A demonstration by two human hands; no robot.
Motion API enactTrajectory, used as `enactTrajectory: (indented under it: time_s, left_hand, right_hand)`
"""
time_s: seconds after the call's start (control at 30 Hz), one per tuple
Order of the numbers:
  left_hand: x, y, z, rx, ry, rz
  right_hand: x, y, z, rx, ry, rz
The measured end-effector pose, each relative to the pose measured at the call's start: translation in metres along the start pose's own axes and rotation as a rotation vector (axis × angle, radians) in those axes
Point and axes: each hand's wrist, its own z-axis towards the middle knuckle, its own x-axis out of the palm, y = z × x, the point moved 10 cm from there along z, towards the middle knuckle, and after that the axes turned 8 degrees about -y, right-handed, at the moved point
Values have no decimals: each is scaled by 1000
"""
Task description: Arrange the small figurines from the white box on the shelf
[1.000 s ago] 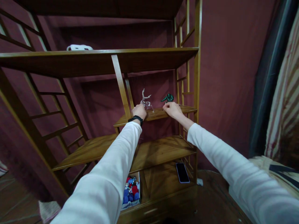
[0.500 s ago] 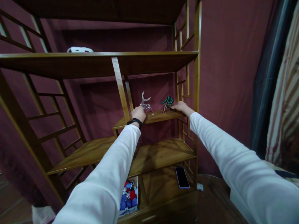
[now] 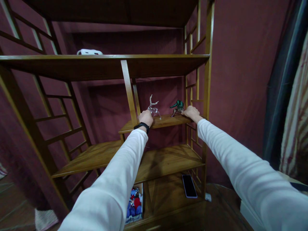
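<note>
A clear, glass-like deer figurine [image 3: 155, 111] with tall antlers stands on the small raised shelf [image 3: 166, 121]. My left hand [image 3: 145, 118], with a black band on its wrist, is closed at the deer's left side; the fingertips are hidden behind the hand. To the right, on the same shelf, is a dark green figurine [image 3: 179, 105] with paler legs and one arm stretched to the left. My right hand [image 3: 192, 112] pinches this figurine low on its right side.
A wooden upright [image 3: 128, 93] rises left of the deer. On the upper shelf [image 3: 149, 57] lies a white object [image 3: 89, 51]. Below are a phone [image 3: 189, 186] and a box [image 3: 141, 205] of red and blue items. A curtain [image 3: 295, 112] hangs at right.
The view has shifted slightly, so the shelves and hands appear farther right. Both hands stay at their figurines, and the green figurine seems turned a little.
</note>
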Motion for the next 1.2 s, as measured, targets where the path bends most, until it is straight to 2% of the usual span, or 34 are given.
enactTrajectory:
  time_s: [0.4, 0.67, 0.77, 0.87, 0.97, 1.1, 1.2]
  left_hand:
    - [5, 1, 3, 3, 6, -26]
    - [4, 0, 1, 12, 10, -28]
    - [2, -2, 0, 27, 5, -25]
    - [0, -3, -2, 41, -4, -22]
    - [-1, -5, -4, 51, -6, -10]
    - [-3, -7, -5, 61, 2, 8]
    - [-5, -8, -6, 62, 7, 20]
  right_hand:
    - [0, -5, -1, 15, -3, 20]
    - [3, -6, -4, -5, 45, 52]
    - [-6, -11, -11, -2, -4, 94]
    - [-22, -12, -21, -24, -113, 154]
    - [-31, 5, -32, -149, -147, 256]
    - [-23, 50, -49, -363, -21, 337]
    - [-12, 82, -59, -452, 49, 324]
